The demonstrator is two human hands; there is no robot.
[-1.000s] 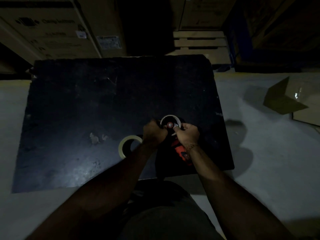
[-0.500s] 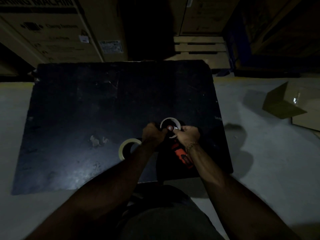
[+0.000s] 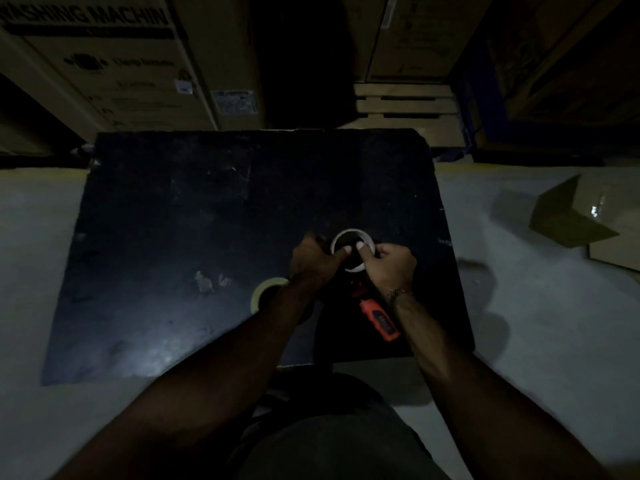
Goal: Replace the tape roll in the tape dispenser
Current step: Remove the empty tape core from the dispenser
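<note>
The scene is dim, and a dark, scuffed table (image 3: 180,244) fills the middle of the frame, standing on a pale floor (image 3: 540,306). Just right of the frame's centre, both hands meet over a white tape roll (image 3: 352,233) that stands on the tape dispenser (image 3: 379,318). The left hand (image 3: 313,263) grips the roll's left side, its thumb laid over the rim, and the right hand (image 3: 393,263) grips the right side, its thumb also pressed onto the rim; both are closed on the roll. The inside of the ring looks dark, and I cannot tell how far the roll sits on the dispenser's hub. The dispenser's orange and black handle runs from beneath the hands toward the lower right, beside the right forearm, near the table's front edge. A bracelet (image 3: 398,292) shows on the right wrist. A second, yellowish tape roll (image 3: 266,289) lies flat on the table just left of the left wrist, partly covered by the left forearm. Large cardboard boxes (image 3: 114,64) stand across the top of the frame, one with printed lettering at the upper left, and wooden pallets (image 3: 403,105) are stacked at the upper middle. An opened carton (image 3: 581,223) lies on the floor at the right edge.
</note>
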